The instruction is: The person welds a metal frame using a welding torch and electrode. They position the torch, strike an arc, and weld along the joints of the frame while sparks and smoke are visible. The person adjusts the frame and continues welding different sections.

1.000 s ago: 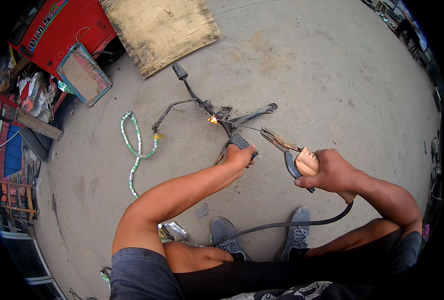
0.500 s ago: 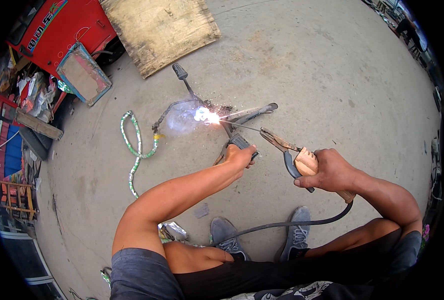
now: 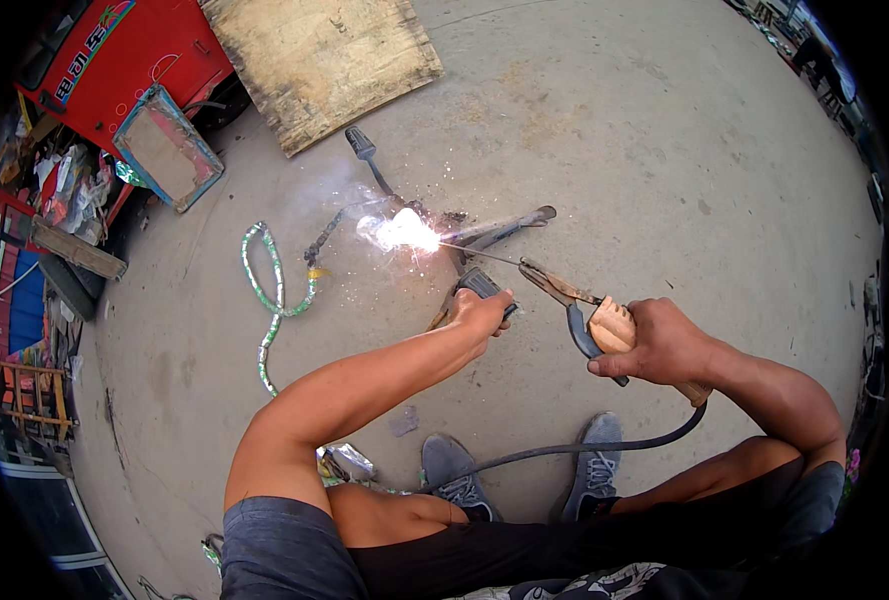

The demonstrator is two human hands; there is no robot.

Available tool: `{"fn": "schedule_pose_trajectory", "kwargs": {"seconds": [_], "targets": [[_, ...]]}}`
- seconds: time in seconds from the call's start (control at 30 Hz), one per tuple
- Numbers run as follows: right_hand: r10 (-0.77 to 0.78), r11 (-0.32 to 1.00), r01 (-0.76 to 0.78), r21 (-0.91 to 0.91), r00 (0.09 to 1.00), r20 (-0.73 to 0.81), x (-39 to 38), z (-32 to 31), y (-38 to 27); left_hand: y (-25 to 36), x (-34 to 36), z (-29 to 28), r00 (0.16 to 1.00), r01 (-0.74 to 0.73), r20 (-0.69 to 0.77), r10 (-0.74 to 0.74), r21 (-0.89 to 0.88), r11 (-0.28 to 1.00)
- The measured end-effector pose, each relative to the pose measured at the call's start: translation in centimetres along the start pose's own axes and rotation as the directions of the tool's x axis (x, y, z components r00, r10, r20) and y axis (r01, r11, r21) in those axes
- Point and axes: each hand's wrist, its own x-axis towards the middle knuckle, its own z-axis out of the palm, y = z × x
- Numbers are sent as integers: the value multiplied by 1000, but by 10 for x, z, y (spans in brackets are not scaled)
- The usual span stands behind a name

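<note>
Below me on the concrete lies a dark metal frame [image 3: 512, 225] with branching bars and ridged rubber pads. My left hand [image 3: 479, 318] grips its near pad [image 3: 486, 285]. My right hand [image 3: 659, 340] is closed round a welding electrode holder [image 3: 612, 322] with a worn wooden handle. A thin rod [image 3: 489, 254] runs from its jaws to the frame's junction, where a white arc [image 3: 409, 230] throws sparks and hides the metal. A green and silver wrapped line [image 3: 276, 310] lies looped left of the frame. A black cable [image 3: 554, 448] drops from the holder across my shoes.
A red vehicle [image 3: 134, 55] stands upper left, with a plywood board [image 3: 319, 65] and framed panel [image 3: 169, 150] beside it. Piled scrap [image 3: 69, 185] and tires [image 3: 69, 280] line the left. Another person [image 3: 819, 65] is at the far right edge.
The small orange glow at the rod's tip has become a large white arc with flying sparks and pale haze. Both hands hold almost the same positions.
</note>
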Motion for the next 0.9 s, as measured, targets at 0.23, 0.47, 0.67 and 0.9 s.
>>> {"fn": "schedule_pose_trajectory", "kwargs": {"seconds": [0.23, 0.47, 0.67, 0.9], "targets": [[4, 1000, -4, 14, 1000, 11, -2, -2, -2, -3, 4, 1, 1000, -5, 4, 5, 6, 1000], [-4, 996, 8, 92, 999, -41, -7, -5, -7, -6, 4, 0, 1000, 0, 12, 0, -57, 998], [19, 999, -19, 37, 1000, -15, -6, -3, -3, -4, 3, 2, 1000, 1, 10, 0, -63, 998], [34, 999, -35, 24, 999, 12, -5, -5, -5, -3, 0, 1, 1000, 4, 18, -3, -67, 998]]}}
